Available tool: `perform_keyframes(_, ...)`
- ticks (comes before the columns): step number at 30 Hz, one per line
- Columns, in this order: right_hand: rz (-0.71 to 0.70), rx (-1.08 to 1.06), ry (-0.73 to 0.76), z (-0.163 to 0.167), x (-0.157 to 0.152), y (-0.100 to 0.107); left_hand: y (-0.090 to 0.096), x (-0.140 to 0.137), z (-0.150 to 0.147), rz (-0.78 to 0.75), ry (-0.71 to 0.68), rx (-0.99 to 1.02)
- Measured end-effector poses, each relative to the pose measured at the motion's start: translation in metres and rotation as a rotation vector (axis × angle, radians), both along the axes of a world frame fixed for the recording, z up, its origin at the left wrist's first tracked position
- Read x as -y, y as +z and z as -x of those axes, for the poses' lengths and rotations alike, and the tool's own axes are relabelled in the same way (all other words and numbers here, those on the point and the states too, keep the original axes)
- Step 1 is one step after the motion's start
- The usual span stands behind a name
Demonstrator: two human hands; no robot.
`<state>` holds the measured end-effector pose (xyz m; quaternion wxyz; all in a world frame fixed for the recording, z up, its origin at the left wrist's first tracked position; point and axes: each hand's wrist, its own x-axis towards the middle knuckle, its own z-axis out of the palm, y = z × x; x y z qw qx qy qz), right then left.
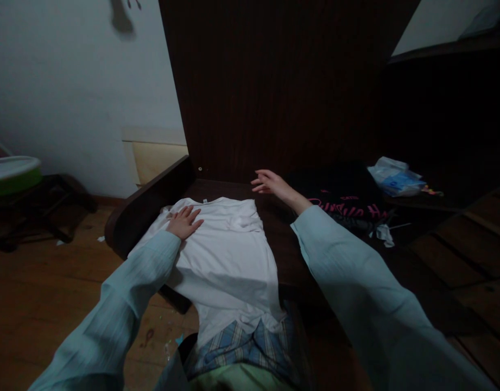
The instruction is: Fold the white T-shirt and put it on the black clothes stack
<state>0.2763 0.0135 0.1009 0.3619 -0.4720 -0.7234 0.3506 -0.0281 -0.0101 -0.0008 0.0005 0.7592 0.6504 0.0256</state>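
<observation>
A white T-shirt [229, 250] is spread on a dark wooden bench [282, 255], its neckline toward the backboard and its hem hanging over the front edge near my lap. Flat on the shirt's upper left part lies my left hand [185, 221], fingers spread. My right hand [274, 185] hovers to the right of the shirt's top edge, fingers loosely extended, apart from the cloth and holding nothing. Some wrinkles and a small bunched fold show at the shirt's upper right.
Black fabric with pink lettering [339, 195] lies on the right, beside a blue and white plastic packet [398, 176]. A raised armrest [147, 201] borders the bench's left end. Far left, a green tub with a white lid [14, 175] stands on a dark stool [42, 209].
</observation>
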Motion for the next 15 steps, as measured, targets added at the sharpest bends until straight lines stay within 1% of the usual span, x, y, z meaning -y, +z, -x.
perform_keyframes(2,0.041,0.1,-0.04,-0.006,0.001,-0.013,-0.001,0.0,0.001,-0.014,-0.005,0.008)
perform_keyframes(4,0.034,0.285,-0.007,-0.011,0.007,-0.028,-0.002,-0.001,0.001,-0.027,-0.008,0.015)
perform_keyframes(6,-0.024,0.471,0.062,-0.013,0.016,-0.044,-0.003,0.0,0.001,-0.028,-0.01,0.016)
perform_keyframes(9,-0.169,0.676,0.113,-0.007,0.03,-0.062,-0.001,0.0,0.0,-0.005,0.001,-0.002)
perform_keyframes(12,-0.302,0.74,0.121,-0.001,0.042,-0.069,0.005,-0.004,0.001,0.067,-0.008,-0.042)
perform_keyframes(15,-0.454,0.65,0.084,-0.002,0.055,-0.071,0.014,-0.012,0.003,0.106,-0.043,-0.059)
